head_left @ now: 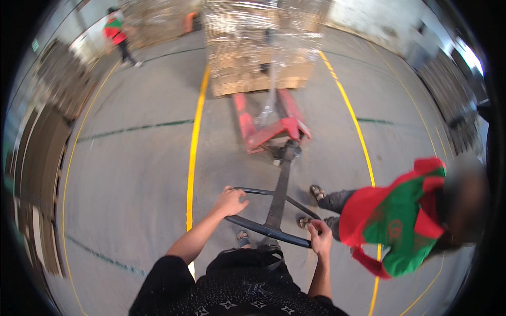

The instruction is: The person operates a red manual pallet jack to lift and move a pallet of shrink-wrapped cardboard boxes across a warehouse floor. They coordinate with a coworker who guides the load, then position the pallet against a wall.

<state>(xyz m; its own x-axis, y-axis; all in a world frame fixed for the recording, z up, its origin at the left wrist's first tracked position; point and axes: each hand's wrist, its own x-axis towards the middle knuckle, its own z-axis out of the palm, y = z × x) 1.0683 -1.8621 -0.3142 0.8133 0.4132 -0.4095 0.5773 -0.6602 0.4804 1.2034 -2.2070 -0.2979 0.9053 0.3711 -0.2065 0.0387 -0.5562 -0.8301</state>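
A red pallet jack [263,136] stands ahead of me, its forks under a tall load of flat cardboard [258,63] wrapped in clear film. Its black loop handle [266,230] slants back toward my body. My left hand [230,201] is closed round the loop's left corner. At the right corner my right hand [320,237] grips the same handle, fingers curled over the bar. Loose film [270,102] hangs from the load down between the forks.
Close on my right is a person in a red and green top [390,226]. Another person [115,32] is at the far left. Yellow lines [196,137] mark the grey floor. Cardboard stacks [45,152] line the left side, more stacks [448,87] the right.
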